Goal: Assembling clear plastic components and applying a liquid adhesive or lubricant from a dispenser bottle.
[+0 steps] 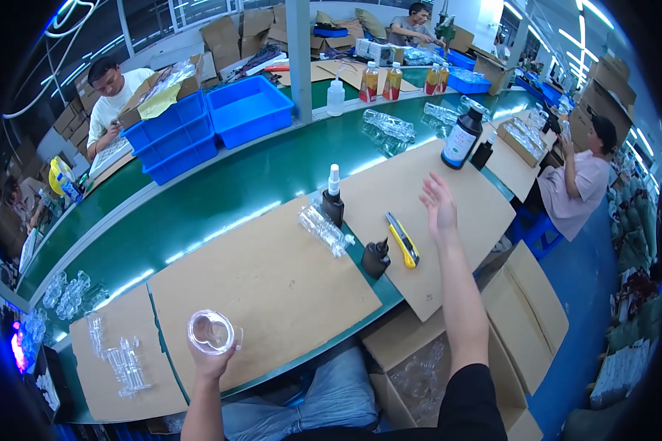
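Note:
My left hand (pixel 210 359) is closed around a clear plastic piece (pixel 204 314) with a round rim, held above the cardboard sheet (pixel 265 283) at its near edge. My right hand (pixel 440 209) is raised over the right-hand cardboard sheet, fingers apart, holding nothing. A yellow utility knife (pixel 403 240) lies to the left of that hand. Beside the knife stands a small black bottle (pixel 376 259) with a pointed tip. Further back are a dark spray bottle (pixel 333 197) with a white top and a clear plastic part (pixel 325 229) lying against it.
More clear plastic parts (pixel 127 366) lie on cardboard at left. A large black bottle (pixel 462 140) with a white label stands far right. An open carton (pixel 390 338) with clear pieces sits below the edge. Blue bins (pixel 250 112) stand beyond the green belt (pixel 246 192); co-workers sit around.

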`<state>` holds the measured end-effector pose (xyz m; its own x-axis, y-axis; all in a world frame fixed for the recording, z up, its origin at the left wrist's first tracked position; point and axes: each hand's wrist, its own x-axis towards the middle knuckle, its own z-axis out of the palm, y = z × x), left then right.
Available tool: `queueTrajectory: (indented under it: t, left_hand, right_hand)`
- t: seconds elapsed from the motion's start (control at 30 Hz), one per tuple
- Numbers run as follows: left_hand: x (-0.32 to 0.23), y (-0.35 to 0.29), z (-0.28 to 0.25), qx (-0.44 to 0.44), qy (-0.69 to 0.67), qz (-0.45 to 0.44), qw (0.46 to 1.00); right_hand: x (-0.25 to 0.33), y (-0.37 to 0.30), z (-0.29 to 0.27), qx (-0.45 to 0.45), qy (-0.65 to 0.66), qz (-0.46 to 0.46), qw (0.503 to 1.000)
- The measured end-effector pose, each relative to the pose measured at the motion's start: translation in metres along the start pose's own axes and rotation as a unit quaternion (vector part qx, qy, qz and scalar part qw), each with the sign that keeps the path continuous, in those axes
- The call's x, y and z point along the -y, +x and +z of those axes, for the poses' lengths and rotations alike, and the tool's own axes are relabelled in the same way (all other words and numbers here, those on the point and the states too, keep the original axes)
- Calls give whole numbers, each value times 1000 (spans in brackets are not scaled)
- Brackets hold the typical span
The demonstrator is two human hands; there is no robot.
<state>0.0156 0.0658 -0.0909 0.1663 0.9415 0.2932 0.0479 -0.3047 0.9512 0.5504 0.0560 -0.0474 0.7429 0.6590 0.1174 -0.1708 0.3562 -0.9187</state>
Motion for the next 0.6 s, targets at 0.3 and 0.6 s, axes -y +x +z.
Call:
queueTrajectory:
  t: [0.3, 0.6]
  left_hand:
    - [49, 42, 28, -53, -89, 43, 994]
    - [53, 28, 41, -4, -79, 125, 989]
  right_hand:
    - [-90, 227, 32, 83, -137, 24, 987]
    - [-53, 197, 141, 320, -332, -126, 878]
